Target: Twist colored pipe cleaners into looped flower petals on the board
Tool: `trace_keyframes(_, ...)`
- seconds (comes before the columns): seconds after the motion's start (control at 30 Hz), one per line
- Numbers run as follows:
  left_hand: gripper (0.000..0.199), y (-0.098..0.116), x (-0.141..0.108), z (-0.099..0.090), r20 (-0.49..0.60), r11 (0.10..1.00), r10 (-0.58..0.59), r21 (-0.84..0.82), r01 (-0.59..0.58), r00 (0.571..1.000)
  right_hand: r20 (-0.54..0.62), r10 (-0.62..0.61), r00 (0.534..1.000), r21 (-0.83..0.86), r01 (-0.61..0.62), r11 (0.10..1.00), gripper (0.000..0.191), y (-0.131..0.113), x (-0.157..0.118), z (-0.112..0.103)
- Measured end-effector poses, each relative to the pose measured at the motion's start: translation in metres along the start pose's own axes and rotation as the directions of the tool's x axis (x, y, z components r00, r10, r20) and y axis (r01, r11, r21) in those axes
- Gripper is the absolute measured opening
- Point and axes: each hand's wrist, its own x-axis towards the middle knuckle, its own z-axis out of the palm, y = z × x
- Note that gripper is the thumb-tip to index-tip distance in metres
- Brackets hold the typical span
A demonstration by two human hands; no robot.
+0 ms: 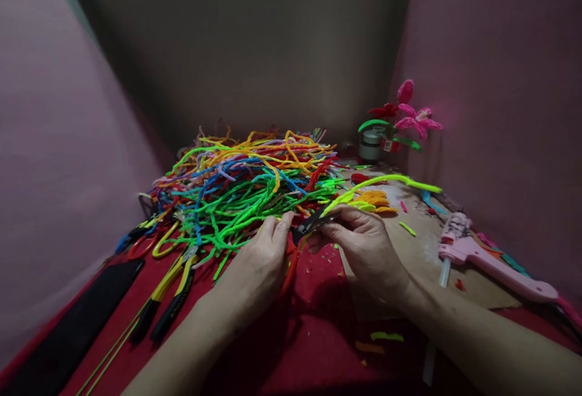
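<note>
My left hand [266,253] is closed around the scissors [310,224], which have dark blades and red-orange handles partly hidden under my fingers. The blades point right, toward my right hand [364,244]. Pinched between the thumb and fingers of that hand is a neon-yellow pipe cleaner [386,180], whose long end arches up and to the right. The blades touch or overlap the pipe cleaner near my fingertips; whether they are cutting it I cannot tell. Just beyond my hands lie orange and yellow petal-shaped pieces [375,200].
A large heap of colourful pipe cleaners [245,184] spreads behind my hands. Yellow-black pliers [175,293] lie at left beside a long black object [82,329]. A pink glue gun [495,262] rests on cardboard [422,244] at right. Pipe-cleaner flowers [416,118] stand at the back.
</note>
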Motion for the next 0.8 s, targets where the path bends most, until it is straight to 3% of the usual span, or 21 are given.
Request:
trace_keyframes(0.43,0.056,0.0025,-0.0010,-0.0007,0.036,0.995,-0.014,0.096,0.011,0.999,0.008,-0.026,1.000,0.009,0.026,1.000,0.009,0.0033,0.0006,-0.0003)
trace_keyframes(0.8,0.052,0.0058,0.0000,-0.0028,0.054,0.998,-0.029,-0.061,0.032,0.998,0.072,0.046,0.996,0.096,-0.053,0.994,0.004,0.0045,0.0011,-0.0014)
